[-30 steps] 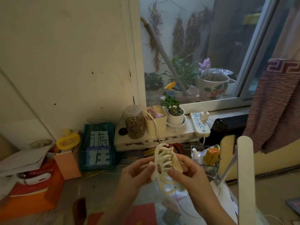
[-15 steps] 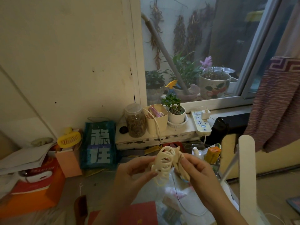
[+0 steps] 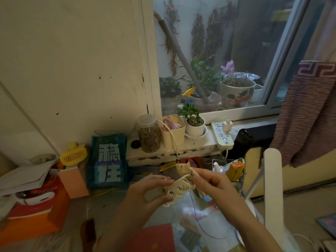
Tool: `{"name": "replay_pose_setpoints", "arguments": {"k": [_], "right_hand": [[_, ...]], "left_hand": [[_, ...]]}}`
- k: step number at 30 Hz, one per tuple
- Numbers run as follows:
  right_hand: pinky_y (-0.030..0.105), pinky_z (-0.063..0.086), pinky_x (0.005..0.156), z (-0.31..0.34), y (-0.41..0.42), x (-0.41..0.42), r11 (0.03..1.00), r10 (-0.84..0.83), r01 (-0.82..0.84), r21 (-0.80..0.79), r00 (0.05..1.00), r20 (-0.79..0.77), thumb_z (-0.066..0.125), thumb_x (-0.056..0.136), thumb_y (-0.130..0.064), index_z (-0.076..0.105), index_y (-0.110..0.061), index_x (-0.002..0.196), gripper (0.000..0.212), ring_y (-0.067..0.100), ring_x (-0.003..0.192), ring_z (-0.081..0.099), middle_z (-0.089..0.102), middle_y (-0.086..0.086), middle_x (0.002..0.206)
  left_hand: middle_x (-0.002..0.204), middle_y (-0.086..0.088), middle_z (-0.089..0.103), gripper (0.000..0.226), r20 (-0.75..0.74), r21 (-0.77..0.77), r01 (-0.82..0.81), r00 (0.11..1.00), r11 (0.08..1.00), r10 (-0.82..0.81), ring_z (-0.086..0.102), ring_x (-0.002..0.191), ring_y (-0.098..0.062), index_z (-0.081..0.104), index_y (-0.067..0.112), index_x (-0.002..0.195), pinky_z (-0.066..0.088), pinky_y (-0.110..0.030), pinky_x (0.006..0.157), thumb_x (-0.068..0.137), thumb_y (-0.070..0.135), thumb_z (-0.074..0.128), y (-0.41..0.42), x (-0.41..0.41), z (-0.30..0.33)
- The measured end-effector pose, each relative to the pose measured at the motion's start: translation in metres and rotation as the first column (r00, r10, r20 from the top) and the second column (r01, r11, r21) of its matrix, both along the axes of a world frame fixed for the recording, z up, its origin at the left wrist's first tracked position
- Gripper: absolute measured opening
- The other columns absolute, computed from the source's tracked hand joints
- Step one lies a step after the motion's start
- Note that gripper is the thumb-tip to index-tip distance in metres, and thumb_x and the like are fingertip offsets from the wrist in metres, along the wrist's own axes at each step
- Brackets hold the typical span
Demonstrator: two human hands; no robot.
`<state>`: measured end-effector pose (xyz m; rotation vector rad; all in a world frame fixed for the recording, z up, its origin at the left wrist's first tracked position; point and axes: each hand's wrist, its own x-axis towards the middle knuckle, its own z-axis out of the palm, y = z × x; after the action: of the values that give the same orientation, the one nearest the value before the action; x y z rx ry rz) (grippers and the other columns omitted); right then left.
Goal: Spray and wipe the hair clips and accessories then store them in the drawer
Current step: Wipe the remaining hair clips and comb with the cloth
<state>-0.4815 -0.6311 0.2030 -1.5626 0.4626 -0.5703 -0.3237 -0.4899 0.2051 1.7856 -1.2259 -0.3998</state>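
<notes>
Both hands pinch things: left [image 3: 145, 192] the clip [image 3: 179, 190], right [image 3: 216, 186] a cloth [image 3: 183, 169]; jar [image 3: 148, 133], bag [image 3: 108, 160] crowd behind.

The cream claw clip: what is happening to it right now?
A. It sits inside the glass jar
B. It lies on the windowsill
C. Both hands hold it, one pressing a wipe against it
C: the left hand grips the cream claw clip while the right hand pinches a wipe against it.
</notes>
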Motion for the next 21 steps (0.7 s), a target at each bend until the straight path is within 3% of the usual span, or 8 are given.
{"name": "replay_pose_setpoints", "arguments": {"k": [4, 11, 13, 17, 21], "right_hand": [[0.021, 0.052, 0.077, -0.001, 0.0, -0.002, 0.996, 0.078, -0.079, 0.032, 0.997, 0.021, 0.076, 0.066, -0.012, 0.064, -0.018, 0.114, 0.05, 0.011, 0.093, 0.068, 0.073, -0.002, 0.097], [0.016, 0.052, 0.067, -0.002, 0.005, -0.001, 0.998, -0.036, 0.04, -0.053, 0.996, 0.076, 0.074, 0.068, -0.009, 0.069, -0.013, 0.098, 0.03, 0.008, 0.078, 0.069, 0.073, -0.001, 0.087], [0.017, 0.052, 0.069, -0.003, 0.006, -0.002, 0.995, -0.077, 0.082, -0.054, 0.992, 0.103, 0.074, 0.066, -0.012, 0.069, -0.016, 0.096, 0.031, 0.008, 0.079, 0.069, 0.074, -0.002, 0.087], [0.019, 0.053, 0.073, -0.008, 0.004, -0.004, 0.989, -0.132, 0.14, -0.047, 0.982, 0.136, 0.077, 0.065, -0.005, 0.07, -0.017, 0.097, 0.035, 0.011, 0.084, 0.069, 0.074, -0.001, 0.09], [0.018, 0.052, 0.071, -0.011, 0.003, -0.005, 0.993, -0.119, 0.121, -0.009, 0.984, 0.131, 0.08, 0.063, -0.009, 0.073, -0.021, 0.094, 0.034, 0.011, 0.082, 0.069, 0.074, -0.001, 0.089]], "left_hand": [[0.102, 0.022, 0.068, 0.036, -0.12, 0.022, 0.026, 0.992, 0.999, -0.023, 0.061, 0.1, 0.003, 0.071, 0.042, 0.097, 0.049, -0.018, 0.087, 0.068, 0.021, 0.078, -0.001, 0.002, 0.0], [0.099, 0.019, 0.071, 0.043, -0.272, 0.037, 0.017, 0.962, 0.999, -0.007, 0.065, 0.096, 0.002, 0.069, 0.034, 0.101, 0.05, -0.013, 0.082, 0.062, 0.019, 0.079, -0.006, -0.005, 0.006], [0.099, 0.013, 0.072, 0.052, -0.346, 0.052, -0.035, 0.937, 0.998, 0.051, 0.066, 0.094, 0.002, 0.066, 0.033, 0.106, 0.053, -0.017, 0.078, 0.055, 0.03, 0.077, -0.008, -0.006, 0.005], [0.102, 0.01, 0.069, 0.06, -0.431, 0.124, -0.103, 0.89, 0.987, 0.148, 0.064, 0.085, 0.01, 0.063, 0.031, 0.113, 0.05, -0.008, 0.061, 0.053, 0.037, 0.073, -0.01, -0.005, 0.002], [0.104, 0.013, 0.067, 0.066, -0.445, 0.175, -0.063, 0.885, 0.983, 0.136, 0.063, 0.086, 0.013, 0.061, 0.03, 0.117, 0.05, -0.008, 0.062, 0.052, 0.035, 0.074, -0.009, -0.005, 0.0]]}}
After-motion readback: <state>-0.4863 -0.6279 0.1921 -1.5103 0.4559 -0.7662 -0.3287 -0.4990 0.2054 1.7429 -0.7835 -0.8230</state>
